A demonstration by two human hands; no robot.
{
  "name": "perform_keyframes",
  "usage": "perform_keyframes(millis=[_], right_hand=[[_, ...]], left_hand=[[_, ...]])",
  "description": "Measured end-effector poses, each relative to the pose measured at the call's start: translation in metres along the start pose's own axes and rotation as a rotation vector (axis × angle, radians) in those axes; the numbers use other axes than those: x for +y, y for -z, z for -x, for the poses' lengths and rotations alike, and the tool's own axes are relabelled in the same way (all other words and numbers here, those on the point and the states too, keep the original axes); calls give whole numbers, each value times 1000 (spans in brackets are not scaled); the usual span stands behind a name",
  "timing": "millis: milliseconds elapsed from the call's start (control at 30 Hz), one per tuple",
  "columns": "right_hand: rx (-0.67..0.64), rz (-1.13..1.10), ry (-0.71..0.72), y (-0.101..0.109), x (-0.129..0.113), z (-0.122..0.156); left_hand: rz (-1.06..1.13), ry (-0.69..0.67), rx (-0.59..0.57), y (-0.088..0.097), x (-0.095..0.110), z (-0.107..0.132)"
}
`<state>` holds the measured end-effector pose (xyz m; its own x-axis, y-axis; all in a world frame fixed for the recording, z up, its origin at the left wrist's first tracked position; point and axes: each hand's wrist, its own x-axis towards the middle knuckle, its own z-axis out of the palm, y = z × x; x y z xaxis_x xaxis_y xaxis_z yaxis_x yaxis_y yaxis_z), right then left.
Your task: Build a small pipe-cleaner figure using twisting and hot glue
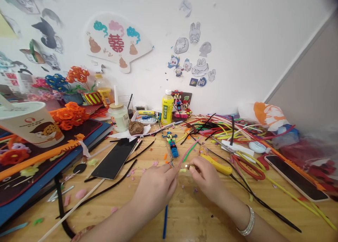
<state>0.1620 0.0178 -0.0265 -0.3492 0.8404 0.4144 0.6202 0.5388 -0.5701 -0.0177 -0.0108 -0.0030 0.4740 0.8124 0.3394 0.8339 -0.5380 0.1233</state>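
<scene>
Hands [158, 181] at pink stems [188, 151], figurine [172, 145] beyond, phone [116, 159] left, stem pile [219, 126] right

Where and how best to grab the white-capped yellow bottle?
Probably the body at the green label, from the near side: the bottle stands upright, narrows toward its white cap, and small figures crowd its right side.

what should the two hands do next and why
Probably ease the right hand toward the left hand, bringing the small shiny piece up to the pink strands: the right hand seems to pinch that piece, the strands rise beside the left hand's fingers, and only a narrow gap separates the hands. I can't tell what the piece is.
</scene>
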Motion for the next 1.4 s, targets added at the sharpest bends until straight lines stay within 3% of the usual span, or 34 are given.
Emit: perform_keyframes(millis=[467,800,1400], right_hand=[[-19,98,78,2,-1,0],[5,126,88,2,1,2],[-77,173,49,-7,-2,6]], left_hand=[[-34,-47,-10,2,1,0],[-70,-1,-26,4,1,0],[-33,69,-13,6,1,-1]])
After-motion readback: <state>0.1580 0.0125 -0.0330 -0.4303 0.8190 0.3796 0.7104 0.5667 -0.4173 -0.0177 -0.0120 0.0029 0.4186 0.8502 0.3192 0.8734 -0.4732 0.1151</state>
